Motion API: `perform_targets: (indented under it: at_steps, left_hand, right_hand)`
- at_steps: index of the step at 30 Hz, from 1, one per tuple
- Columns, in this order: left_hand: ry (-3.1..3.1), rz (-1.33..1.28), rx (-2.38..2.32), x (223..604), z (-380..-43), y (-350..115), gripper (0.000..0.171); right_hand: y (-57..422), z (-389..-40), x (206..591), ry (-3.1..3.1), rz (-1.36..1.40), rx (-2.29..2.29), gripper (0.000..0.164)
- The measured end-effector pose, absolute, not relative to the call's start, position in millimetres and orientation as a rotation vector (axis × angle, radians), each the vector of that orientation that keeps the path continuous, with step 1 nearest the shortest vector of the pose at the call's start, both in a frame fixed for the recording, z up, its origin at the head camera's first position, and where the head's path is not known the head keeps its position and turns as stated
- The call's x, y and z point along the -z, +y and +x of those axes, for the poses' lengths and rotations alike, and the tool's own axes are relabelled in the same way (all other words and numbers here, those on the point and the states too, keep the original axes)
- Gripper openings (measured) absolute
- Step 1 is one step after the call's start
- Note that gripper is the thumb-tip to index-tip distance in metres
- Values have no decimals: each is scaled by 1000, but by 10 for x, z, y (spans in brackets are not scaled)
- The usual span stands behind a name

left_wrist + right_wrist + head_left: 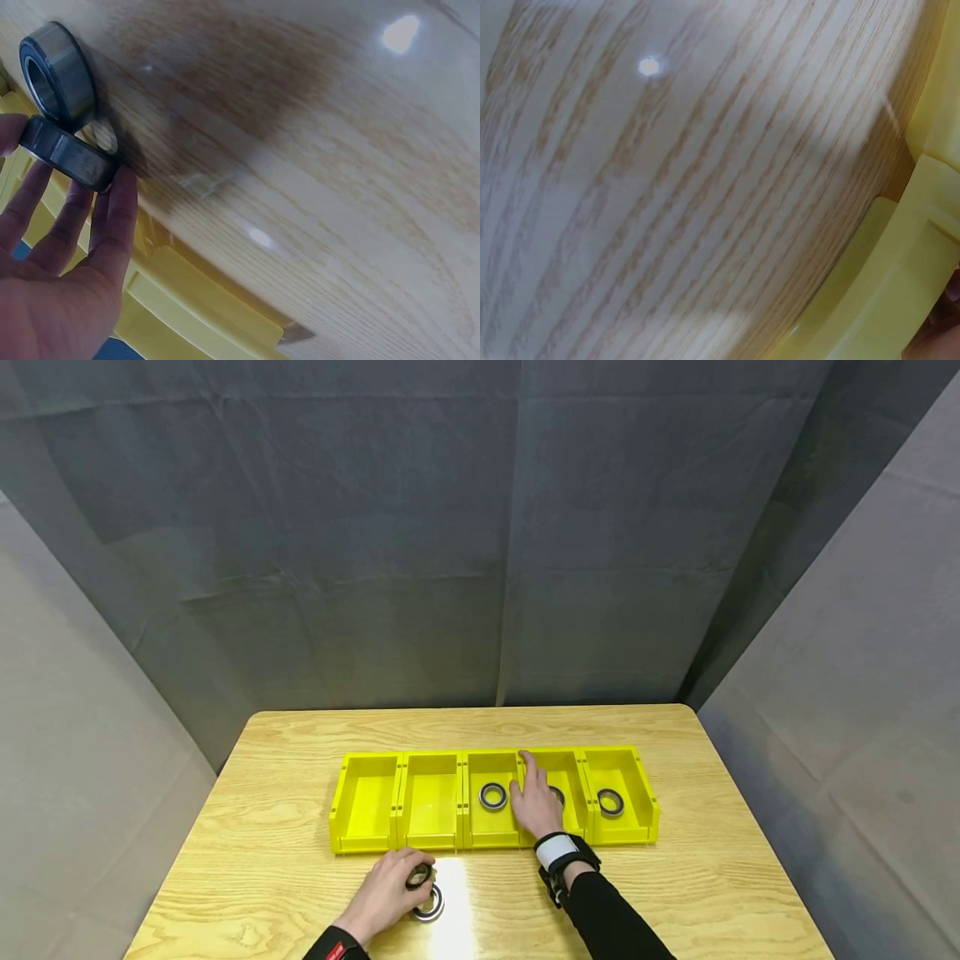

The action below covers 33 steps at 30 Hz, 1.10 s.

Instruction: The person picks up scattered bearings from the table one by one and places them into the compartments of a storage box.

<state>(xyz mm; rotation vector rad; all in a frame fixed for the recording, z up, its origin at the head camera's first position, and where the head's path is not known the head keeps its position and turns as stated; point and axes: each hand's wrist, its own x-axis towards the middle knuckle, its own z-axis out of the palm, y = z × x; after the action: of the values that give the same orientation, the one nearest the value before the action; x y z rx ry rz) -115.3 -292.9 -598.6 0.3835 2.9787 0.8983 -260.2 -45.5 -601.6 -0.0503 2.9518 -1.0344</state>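
Near the front of the bins, my left hand (pixel 390 891) pinches a bearing (pixel 69 154), a dark-rimmed metal ring, between thumb and fingertips. A second bearing (pixel 431 906) is right beside it at the table surface, its side partly covered by the fingers in the head view. My right hand (pixel 538 802) reaches over the divider between the third and fourth yellow bins (pixel 567 777), index finger stretched toward the back rim. Behind that hand, a bearing (pixel 557 795) in the fourth bin is partly hidden. Only a sliver of the right hand appears in the right wrist view.
Five-wide, the row of yellow bins would exceed a short count, so several stand joined on the wooden table (pixel 285 827). One bearing (pixel 492 796) lies in the third bin, another bearing (pixel 611 802) in the rightmost. Grey curtains (pixel 375 568) enclose the table's back and sides.
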Motion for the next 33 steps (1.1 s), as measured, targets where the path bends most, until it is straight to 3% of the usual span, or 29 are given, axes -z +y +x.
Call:
perform_targets:
  at_steps: [33]
  left_hand:
    - [3034,338,-920,6040,-1104,-2908,27]
  right_hand:
    - [-455,-2591,5993,2935,-39,1057,56]
